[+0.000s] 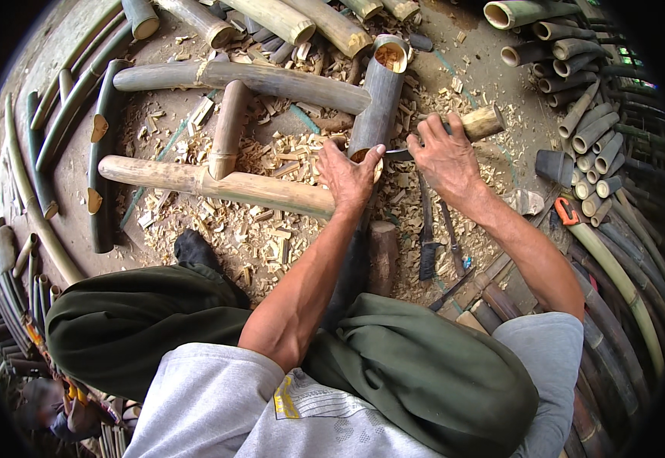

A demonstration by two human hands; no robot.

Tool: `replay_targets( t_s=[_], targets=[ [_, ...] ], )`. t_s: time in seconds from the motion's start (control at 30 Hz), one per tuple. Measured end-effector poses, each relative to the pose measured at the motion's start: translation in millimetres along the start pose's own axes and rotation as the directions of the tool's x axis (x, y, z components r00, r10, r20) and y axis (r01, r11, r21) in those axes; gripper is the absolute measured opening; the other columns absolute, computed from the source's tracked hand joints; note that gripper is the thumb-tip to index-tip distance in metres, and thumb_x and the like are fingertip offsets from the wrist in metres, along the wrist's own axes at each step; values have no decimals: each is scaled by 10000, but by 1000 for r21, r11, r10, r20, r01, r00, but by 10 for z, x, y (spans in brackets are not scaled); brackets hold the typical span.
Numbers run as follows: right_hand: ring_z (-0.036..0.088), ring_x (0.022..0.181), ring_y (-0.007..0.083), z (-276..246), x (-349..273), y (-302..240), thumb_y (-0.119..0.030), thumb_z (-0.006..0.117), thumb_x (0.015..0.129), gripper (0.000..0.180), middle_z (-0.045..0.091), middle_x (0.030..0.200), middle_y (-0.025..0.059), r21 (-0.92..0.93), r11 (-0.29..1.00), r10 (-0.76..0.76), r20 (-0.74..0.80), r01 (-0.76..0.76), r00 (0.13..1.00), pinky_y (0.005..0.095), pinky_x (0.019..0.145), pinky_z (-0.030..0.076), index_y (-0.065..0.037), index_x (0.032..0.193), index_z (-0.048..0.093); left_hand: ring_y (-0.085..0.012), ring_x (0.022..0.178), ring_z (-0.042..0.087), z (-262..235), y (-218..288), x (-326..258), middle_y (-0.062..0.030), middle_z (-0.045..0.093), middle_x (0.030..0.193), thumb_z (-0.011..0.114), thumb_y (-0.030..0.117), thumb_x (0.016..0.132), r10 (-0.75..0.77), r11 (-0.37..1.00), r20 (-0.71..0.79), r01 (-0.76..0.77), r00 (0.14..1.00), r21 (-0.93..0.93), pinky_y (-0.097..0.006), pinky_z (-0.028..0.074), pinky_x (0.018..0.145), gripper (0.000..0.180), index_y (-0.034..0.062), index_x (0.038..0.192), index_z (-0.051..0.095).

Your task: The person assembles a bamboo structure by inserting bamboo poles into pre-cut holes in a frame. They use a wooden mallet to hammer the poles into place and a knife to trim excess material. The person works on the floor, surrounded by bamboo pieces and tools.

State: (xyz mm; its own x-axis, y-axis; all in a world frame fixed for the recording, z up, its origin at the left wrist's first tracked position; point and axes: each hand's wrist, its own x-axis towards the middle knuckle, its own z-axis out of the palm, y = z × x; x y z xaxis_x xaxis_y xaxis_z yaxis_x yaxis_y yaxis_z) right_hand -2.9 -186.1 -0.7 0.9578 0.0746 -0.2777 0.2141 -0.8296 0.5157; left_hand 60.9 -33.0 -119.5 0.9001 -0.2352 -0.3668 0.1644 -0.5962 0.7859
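Here, left hand (345,175) at notch edge (360,156)

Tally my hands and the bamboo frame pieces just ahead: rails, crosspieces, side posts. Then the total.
Rails: 2 (upper rail, lower rail)
Crosspiece: 1
Side posts: 2 (grey post, dark post)
Hands: 2 (left hand, right hand)
Total: 7

You wear a pale grey short-sleeved shirt (206,401) with a partly yellow print (287,398), loose dark green trousers (439,374) and dark footwear (197,249).
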Motion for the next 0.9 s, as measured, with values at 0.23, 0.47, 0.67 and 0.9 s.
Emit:
replay_targets(
  t_s=[0.23,0.47,0.67,0.9],
  targets=[
    [503,1249,230,272,-169,124,-150,761,864,262,656,1070,83,141,990,-44,76,33,996,534,1164,206,-154,1126,762,-418,1311,421,-18,110,-17,-240,497,1348,918,536,698,-7,994,109,-5,994,110,-616,302,1110,944,-4,1303,436],
    [519,1233,210,173,-212,187,-120,749,862,342,626,1118,43,171,983,76,-25,-70,997,534,1193,163,-226,1187,745,-399,1263,461,3,-10,-2,-238,530,1289,695,616,891,37,990,-35,-42,999,-132,-556,316,1115,826,-29,1357,475],
    [500,1247,211,170,-75,60,-174,735,865,280,604,1090,35,142,989,31,-15,-29,999,546,1183,166,-198,1144,738,-400,1284,451,3,17,-30,-231,523,1315,842,522,791,76,996,6,-76,997,-37,-555,322,1115,893,-22,1381,450],
    [510,1246,249,389,-167,20,-157,724,869,296,612,1099,78,198,980,3,-3,-2,1000,543,1183,196,-159,1165,726,-405,1314,443,-6,75,-31,-222,510,1352,929,469,696,41,995,73,-47,997,82,-576,332,1102,950,7,1369,442]
  ],
)
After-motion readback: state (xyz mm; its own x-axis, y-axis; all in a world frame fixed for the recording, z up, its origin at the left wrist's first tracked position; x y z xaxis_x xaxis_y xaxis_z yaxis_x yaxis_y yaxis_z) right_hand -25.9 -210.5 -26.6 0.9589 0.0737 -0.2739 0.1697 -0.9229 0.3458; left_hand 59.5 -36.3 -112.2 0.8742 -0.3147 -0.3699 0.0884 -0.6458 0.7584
